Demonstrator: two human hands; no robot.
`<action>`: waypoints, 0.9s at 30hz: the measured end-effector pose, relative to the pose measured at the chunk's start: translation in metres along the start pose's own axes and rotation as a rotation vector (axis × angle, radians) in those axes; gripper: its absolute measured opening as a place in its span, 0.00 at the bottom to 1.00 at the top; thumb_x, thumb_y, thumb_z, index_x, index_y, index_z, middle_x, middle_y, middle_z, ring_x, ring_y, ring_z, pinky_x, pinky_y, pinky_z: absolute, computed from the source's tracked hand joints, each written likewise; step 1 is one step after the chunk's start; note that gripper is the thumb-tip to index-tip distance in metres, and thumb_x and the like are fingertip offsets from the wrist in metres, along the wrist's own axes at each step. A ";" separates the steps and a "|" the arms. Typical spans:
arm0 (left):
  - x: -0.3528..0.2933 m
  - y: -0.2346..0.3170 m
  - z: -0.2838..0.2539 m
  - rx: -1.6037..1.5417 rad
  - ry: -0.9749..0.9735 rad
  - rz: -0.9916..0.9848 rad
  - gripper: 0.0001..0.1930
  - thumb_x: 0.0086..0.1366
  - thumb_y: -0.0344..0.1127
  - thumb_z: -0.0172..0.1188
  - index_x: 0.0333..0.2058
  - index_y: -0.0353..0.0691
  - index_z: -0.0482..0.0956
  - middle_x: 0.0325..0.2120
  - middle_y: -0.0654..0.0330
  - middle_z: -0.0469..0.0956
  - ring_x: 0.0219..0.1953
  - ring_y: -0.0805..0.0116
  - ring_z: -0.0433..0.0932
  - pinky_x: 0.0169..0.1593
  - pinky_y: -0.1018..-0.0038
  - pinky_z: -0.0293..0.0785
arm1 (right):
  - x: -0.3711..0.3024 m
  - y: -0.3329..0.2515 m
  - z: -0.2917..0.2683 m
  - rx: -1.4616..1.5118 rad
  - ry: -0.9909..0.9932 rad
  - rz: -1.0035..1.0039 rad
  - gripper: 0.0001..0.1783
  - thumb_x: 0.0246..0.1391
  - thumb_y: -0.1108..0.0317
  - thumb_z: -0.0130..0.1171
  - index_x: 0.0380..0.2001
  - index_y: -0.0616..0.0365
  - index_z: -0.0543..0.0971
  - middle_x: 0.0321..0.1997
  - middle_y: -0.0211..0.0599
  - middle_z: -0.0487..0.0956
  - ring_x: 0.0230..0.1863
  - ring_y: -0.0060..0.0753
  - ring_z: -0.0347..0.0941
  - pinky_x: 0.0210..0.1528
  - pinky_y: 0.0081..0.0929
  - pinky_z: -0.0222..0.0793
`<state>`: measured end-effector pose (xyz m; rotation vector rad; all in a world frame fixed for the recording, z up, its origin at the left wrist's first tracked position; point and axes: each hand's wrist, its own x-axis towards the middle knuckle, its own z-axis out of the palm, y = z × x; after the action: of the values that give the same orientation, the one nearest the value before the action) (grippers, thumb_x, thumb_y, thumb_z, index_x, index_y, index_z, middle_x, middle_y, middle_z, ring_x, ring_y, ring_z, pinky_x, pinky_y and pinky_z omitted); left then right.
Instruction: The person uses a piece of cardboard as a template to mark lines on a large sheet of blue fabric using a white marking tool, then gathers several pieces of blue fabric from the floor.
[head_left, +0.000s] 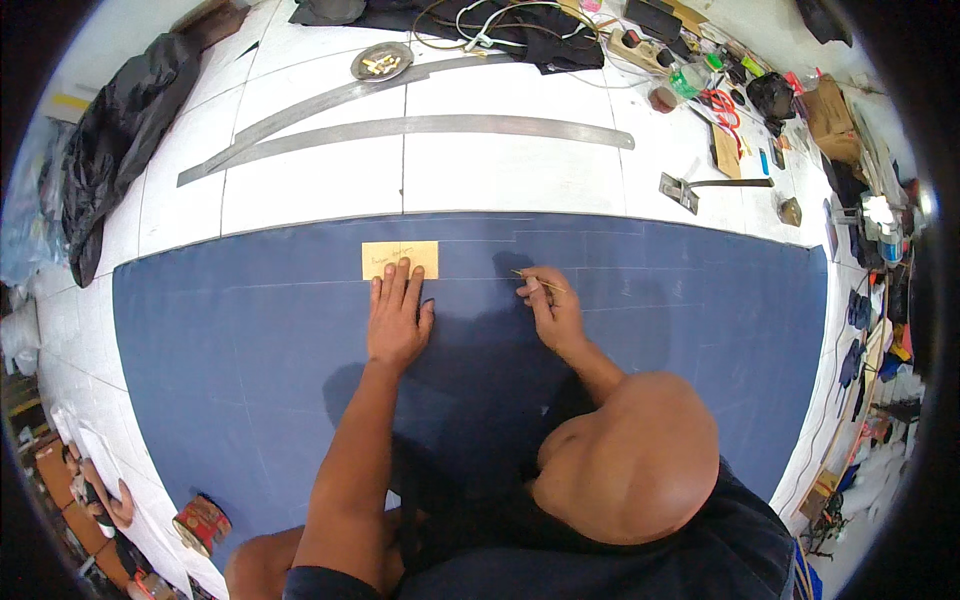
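Observation:
A large sheet of dark blue fabric (300, 350) lies spread on the floor in front of me, with thin pale lines drawn across it. My left hand (398, 315) lies flat, fingers stretched over the lower edge of a small yellow paper card (378, 256) that carries handwriting. To its right, my right hand (552, 308) is closed in a pinch on a thin yellowish pencil-like stick (551, 286). The stick's tip points left, close to the drawn lines; whether it touches the fabric I cannot tell.
Beyond the fabric lie two long metal rulers (430, 125) and a dish of cigarette butts (382, 63). A metal tool with a dark handle (730, 183), a green bottle (688, 78) and clutter stand at the far right. A red tin (202, 524) sits near left.

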<state>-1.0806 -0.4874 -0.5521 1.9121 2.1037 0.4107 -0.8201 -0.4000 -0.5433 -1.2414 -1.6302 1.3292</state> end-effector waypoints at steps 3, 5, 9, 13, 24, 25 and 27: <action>0.001 -0.001 0.002 0.019 -0.007 0.000 0.29 0.69 0.43 0.55 0.66 0.42 0.66 0.70 0.50 0.59 0.72 0.48 0.55 0.74 0.51 0.47 | 0.005 -0.001 0.001 0.012 -0.001 0.006 0.11 0.69 0.69 0.52 0.48 0.61 0.77 0.45 0.37 0.78 0.40 0.27 0.81 0.40 0.24 0.76; 0.000 -0.003 0.003 0.023 -0.006 0.001 0.28 0.69 0.43 0.55 0.66 0.42 0.66 0.70 0.50 0.59 0.72 0.48 0.55 0.74 0.51 0.48 | 0.009 -0.003 0.003 0.011 0.002 -0.015 0.11 0.69 0.69 0.52 0.49 0.61 0.77 0.45 0.37 0.78 0.40 0.27 0.81 0.40 0.24 0.76; -0.002 -0.006 0.003 0.019 0.006 0.002 0.29 0.69 0.43 0.55 0.66 0.41 0.66 0.69 0.49 0.60 0.72 0.48 0.56 0.74 0.51 0.48 | 0.020 -0.011 0.006 -0.043 -0.023 -0.033 0.11 0.69 0.70 0.51 0.49 0.61 0.77 0.44 0.37 0.79 0.40 0.26 0.80 0.40 0.24 0.76; -0.008 -0.014 0.001 0.018 0.011 -0.006 0.29 0.69 0.44 0.55 0.66 0.41 0.67 0.69 0.49 0.60 0.71 0.47 0.57 0.73 0.49 0.49 | 0.037 -0.014 0.026 -0.016 -0.059 -0.089 0.11 0.68 0.69 0.53 0.48 0.61 0.78 0.44 0.39 0.80 0.40 0.29 0.80 0.42 0.27 0.77; -0.007 -0.012 0.006 -0.050 0.110 0.029 0.28 0.65 0.43 0.59 0.62 0.38 0.70 0.66 0.46 0.64 0.70 0.47 0.60 0.72 0.49 0.52 | 0.118 -0.076 0.135 -0.289 -0.641 -0.345 0.11 0.65 0.65 0.57 0.44 0.62 0.80 0.47 0.44 0.82 0.43 0.43 0.81 0.46 0.34 0.77; -0.007 -0.012 0.007 -0.060 0.119 0.026 0.28 0.64 0.43 0.59 0.60 0.38 0.71 0.64 0.45 0.65 0.69 0.46 0.61 0.72 0.48 0.52 | 0.120 -0.079 0.145 -0.252 -0.658 -0.364 0.12 0.65 0.64 0.56 0.43 0.61 0.80 0.45 0.45 0.82 0.44 0.46 0.81 0.46 0.36 0.76; -0.006 -0.011 0.008 -0.078 0.137 0.029 0.27 0.64 0.42 0.60 0.58 0.36 0.73 0.62 0.44 0.67 0.68 0.46 0.62 0.71 0.48 0.53 | 0.124 -0.079 0.157 -0.180 -0.690 -0.403 0.13 0.64 0.62 0.56 0.42 0.61 0.80 0.43 0.47 0.83 0.44 0.52 0.79 0.47 0.42 0.75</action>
<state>-1.0869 -0.4939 -0.5634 1.9216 2.1121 0.6372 -1.0217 -0.3336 -0.5118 -0.4956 -2.3645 1.4474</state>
